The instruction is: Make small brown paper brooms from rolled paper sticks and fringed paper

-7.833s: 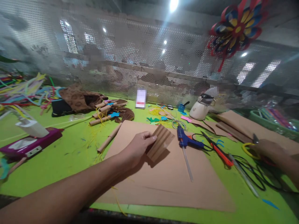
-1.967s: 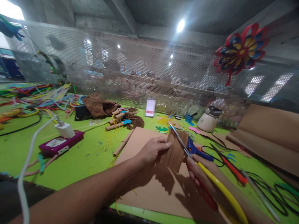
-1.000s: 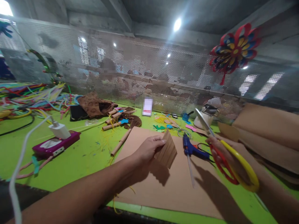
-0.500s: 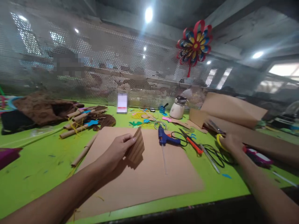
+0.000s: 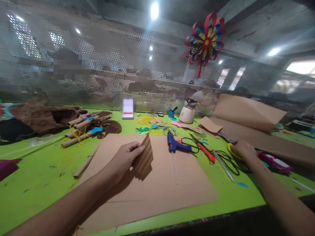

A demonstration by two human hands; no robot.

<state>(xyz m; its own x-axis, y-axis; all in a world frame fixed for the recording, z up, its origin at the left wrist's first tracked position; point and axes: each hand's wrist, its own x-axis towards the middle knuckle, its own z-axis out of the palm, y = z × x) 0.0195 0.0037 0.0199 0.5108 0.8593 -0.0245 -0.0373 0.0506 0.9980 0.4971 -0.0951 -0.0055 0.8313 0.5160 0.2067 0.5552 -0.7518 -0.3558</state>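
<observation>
My left hand (image 5: 130, 155) pinches a small piece of corrugated brown cardboard (image 5: 145, 156) above a large brown sheet (image 5: 157, 193). At the right, my right hand (image 5: 243, 150) is closed on the yellow handles of the scissors (image 5: 229, 140), whose blades point up and left towards a brown paper piece (image 5: 210, 125). Between the hands lie a blue glue gun (image 5: 178, 145) with a clear stick on the sheet, an orange-handled cutter (image 5: 206, 151) and a grey pen (image 5: 223, 166).
Rolled brown tubes (image 5: 82, 126) and a brown bag (image 5: 41, 114) are at the left. A white jug (image 5: 187, 112), a phone (image 5: 128, 108) and colourful scraps stand at the back. Large brown paper (image 5: 248, 111) and a purple item (image 5: 277, 162) occupy the right.
My right hand and the scissors have lowered, with the scissors now near the table. The brown paper piece by the blades has shifted and lies flatter. My left hand keeps its hold on the cardboard.
</observation>
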